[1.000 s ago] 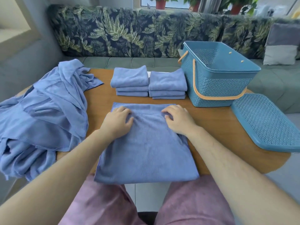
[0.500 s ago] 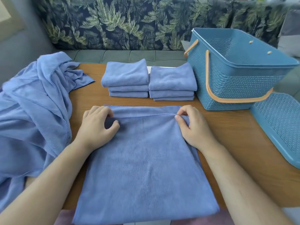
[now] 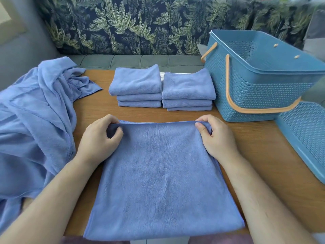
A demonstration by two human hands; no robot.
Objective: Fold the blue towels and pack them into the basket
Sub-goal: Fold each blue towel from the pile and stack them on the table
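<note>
A blue towel lies spread flat on the wooden table in front of me, its near edge hanging over the table's front. My left hand pinches its far left corner and my right hand pinches its far right corner. Behind it stand two stacks of folded blue towels, one on the left and one on the right. The blue basket with orange handles stands open at the right, nothing visible inside it.
A heap of unfolded blue towels covers the table's left side. The basket's blue lid lies at the right edge. A leaf-patterned sofa runs behind the table.
My hands went from pressing flat on the towel to pinching its far corners, spreading apart along the far edge. My head has leaned closer to the table.
</note>
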